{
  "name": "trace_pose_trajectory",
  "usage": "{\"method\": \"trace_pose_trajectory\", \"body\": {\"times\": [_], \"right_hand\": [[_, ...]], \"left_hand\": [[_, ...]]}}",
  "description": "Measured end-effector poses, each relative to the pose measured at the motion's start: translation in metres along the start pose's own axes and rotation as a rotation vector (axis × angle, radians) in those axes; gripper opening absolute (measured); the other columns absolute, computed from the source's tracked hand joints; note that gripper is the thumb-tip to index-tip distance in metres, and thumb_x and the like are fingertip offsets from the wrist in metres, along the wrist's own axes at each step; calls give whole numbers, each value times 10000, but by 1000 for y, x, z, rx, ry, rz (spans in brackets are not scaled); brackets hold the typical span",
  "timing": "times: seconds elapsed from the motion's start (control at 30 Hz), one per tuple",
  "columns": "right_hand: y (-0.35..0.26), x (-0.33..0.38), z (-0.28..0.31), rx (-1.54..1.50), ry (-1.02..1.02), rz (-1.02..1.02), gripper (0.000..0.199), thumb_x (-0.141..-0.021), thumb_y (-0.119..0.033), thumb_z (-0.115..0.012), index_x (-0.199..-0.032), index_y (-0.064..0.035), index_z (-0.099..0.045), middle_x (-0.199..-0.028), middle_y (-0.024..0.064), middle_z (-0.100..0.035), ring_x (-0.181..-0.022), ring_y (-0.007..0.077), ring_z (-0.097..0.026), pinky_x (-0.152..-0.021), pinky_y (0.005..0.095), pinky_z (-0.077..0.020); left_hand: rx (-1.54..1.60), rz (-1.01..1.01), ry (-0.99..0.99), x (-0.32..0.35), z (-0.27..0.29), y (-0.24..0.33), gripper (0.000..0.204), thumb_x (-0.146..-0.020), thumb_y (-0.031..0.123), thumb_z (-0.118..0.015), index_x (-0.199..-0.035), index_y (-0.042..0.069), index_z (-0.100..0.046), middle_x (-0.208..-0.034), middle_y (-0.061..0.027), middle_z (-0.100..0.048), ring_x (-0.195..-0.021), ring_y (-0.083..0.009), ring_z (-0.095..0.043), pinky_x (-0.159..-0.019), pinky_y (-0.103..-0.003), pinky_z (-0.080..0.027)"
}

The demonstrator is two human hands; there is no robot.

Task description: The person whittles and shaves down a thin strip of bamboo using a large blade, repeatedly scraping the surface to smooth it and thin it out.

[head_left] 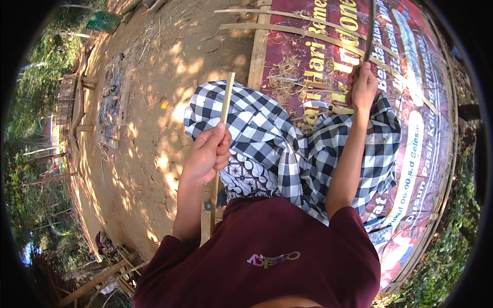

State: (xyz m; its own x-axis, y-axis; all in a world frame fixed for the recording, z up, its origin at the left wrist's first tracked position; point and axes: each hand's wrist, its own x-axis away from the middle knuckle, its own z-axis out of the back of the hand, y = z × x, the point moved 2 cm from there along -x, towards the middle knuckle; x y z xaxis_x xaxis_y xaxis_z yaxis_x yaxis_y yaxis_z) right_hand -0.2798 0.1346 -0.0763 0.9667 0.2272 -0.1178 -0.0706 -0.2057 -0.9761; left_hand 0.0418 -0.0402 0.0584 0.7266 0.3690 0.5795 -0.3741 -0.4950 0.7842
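Note:
My left hand [208, 154] is closed around a narrow, pale bamboo strip [226, 100], which stands nearly upright in the picture; its lower end runs down beside my maroon shirt. My right hand [363, 88], arm stretched forward, grips a long, thin, dark, slightly curved piece [371, 31] that reaches past the top of the view. Whether this is a blade or a stick I cannot tell. By my right knee lie a knife with a curved blade [314, 103] and a slimmer knife [287, 79]. A black-and-white checked cloth [262, 115] covers my legs.
I sit on a low platform covered by a red printed banner [426, 133], edged with a wooden board [258, 51]. Curly shavings [285, 66] and long bamboo strips [298, 32] lie on it. Bare earth [149, 169] stretches to the left, with a charred patch [113, 95] and a wooden bench [77, 108].

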Motion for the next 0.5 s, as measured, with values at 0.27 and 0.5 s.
{"method": "trace_pose_trajectory", "body": {"times": [0.27,0.5], "right_hand": [[-78,76,-93,243,-510,518,403,-773,-423,-711,-772,-24,-654,-487,104,-504,-425,258,-516,-434,356,-395],[-73,119,-130,411,-605,654,560,-713,-630,-664,-667,-76,-600,-532,77,-571,-479,270,-596,-431,361,-447]], "left_hand": [[-140,-62,25,-14,-39,4,374,-1026,357,-410,-759,97,-442,-547,87,-265,-389,-8,-211,-353,-207,-157],[-162,-151,109,-4,-38,5,348,-1039,310,-384,-757,108,-412,-553,70,-269,-401,-12,-197,-356,-206,-140]]}}
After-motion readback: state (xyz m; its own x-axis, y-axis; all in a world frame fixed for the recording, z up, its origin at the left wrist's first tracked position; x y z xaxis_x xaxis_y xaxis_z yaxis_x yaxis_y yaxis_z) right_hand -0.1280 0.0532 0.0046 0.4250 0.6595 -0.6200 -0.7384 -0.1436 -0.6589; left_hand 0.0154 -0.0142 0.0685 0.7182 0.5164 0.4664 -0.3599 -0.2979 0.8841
